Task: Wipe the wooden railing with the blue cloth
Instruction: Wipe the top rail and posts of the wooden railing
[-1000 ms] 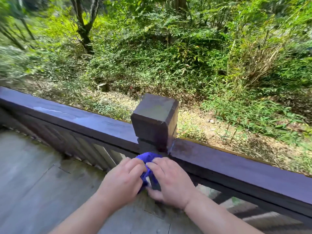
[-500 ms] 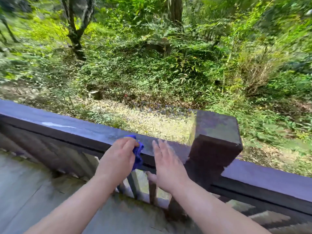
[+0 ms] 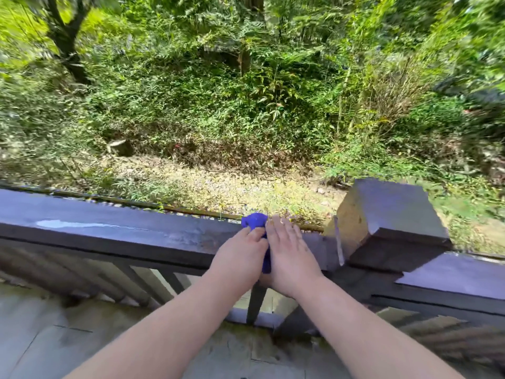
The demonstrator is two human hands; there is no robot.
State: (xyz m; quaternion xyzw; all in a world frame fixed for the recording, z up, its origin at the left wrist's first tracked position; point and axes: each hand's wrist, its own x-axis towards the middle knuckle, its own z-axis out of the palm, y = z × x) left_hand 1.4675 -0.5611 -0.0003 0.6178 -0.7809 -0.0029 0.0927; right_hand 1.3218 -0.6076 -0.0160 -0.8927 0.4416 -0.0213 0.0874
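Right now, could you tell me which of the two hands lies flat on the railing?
The right hand: its fingers lie straight on the railing, next to the post. The left hand curls its fingers round the blue cloth.

Bright daylight, hardest at 10 o'clock. Pale glare streak on wooden railing (image 3: 114, 231) top at 9. Motion-smeared foliage (image 3: 464, 77) at 3 o'clock; edges bowed.

Crumpled blue cloth (image 3: 254, 221) on wooden railing (image 3: 114, 231)

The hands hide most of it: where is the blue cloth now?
Head view, centre: the blue cloth sits bunched on the top rail between the left hand and right hand, just left of the square post.
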